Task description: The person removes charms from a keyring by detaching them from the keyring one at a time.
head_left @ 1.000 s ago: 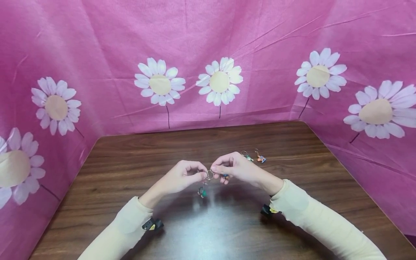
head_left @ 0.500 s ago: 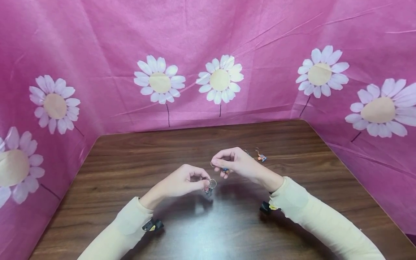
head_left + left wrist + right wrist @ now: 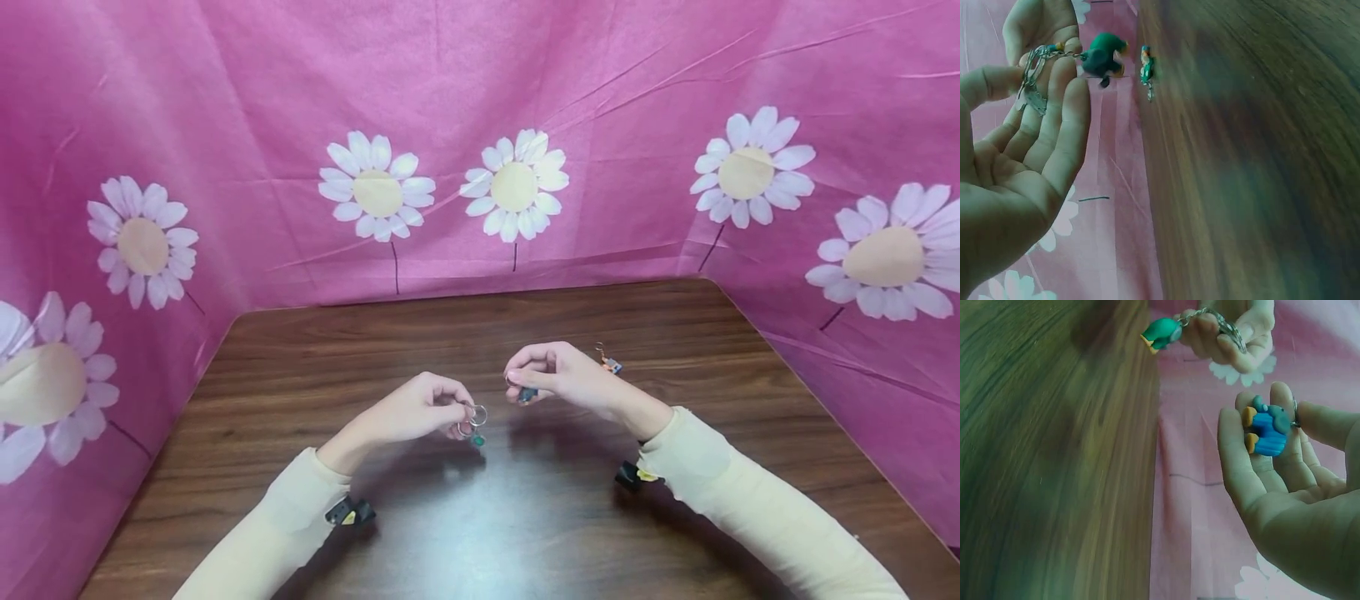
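Note:
My left hand (image 3: 420, 415) pinches the metal rings (image 3: 478, 415) of a keychain between thumb and fingers. From them dangles a small green figure (image 3: 1104, 55), grey at its chain end. To the right and slightly higher, my right hand (image 3: 566, 381) pinches the ring (image 3: 1295, 415) of another keychain. Its blue figure (image 3: 1267, 432), with yellow-orange feet and a grey head, lies against the fingers. A gap separates the two hands, and both are raised above the table. Something shiny and flat among the left hand's rings is too unclear to name.
A keychain with an orange and blue figure (image 3: 612, 365) lies on the wooden table (image 3: 337, 350), just beyond my right hand. In the left wrist view, a green and white keychain figure (image 3: 1147, 67) also lies there. Pink cloth (image 3: 442, 75) with daisies surrounds the table.
Both hands met at the ring one second ago; they have since parted, the right one carrying the blue keychain up and right. The green figure swung beneath the left hand.

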`<action>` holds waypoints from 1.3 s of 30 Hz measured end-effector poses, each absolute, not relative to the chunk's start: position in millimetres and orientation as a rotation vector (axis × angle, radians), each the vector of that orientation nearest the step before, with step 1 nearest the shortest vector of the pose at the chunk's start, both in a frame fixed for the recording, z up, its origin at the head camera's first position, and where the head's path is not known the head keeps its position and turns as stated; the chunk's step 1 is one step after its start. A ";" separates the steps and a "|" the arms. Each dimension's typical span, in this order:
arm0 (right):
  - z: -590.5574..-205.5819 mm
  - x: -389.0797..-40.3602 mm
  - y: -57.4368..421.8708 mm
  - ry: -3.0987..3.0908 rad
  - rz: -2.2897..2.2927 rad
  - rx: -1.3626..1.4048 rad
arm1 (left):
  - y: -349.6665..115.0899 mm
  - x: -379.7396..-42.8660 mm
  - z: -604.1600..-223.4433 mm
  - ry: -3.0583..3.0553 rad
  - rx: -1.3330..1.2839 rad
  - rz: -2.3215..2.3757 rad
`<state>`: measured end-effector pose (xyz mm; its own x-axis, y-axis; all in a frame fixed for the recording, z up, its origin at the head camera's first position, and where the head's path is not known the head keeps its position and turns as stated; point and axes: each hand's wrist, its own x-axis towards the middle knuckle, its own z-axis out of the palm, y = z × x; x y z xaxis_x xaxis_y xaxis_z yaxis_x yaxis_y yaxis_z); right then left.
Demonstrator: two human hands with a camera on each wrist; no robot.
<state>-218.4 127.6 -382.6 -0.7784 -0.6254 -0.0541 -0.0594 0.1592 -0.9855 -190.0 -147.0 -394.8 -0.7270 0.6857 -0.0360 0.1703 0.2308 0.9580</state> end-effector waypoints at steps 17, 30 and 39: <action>-390.1 -241.9 234.5 2.224 -1.766 -0.389 | -154.0 -183.9 -408.8 2.021 0.619 1.627; -431.4 -270.5 295.2 2.250 -1.709 -0.153 | -143.7 -183.0 -415.7 1.971 0.632 1.661; -441.3 -283.2 296.6 2.630 -1.346 -0.246 | -137.3 -185.3 -417.9 1.924 0.670 1.675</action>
<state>-283.2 296.6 -441.3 -0.9708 -0.2258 -0.0809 -0.0664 0.5772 -0.8139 -185.3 -137.3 -417.9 -0.7547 0.6541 -0.0498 0.0410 0.1227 0.9916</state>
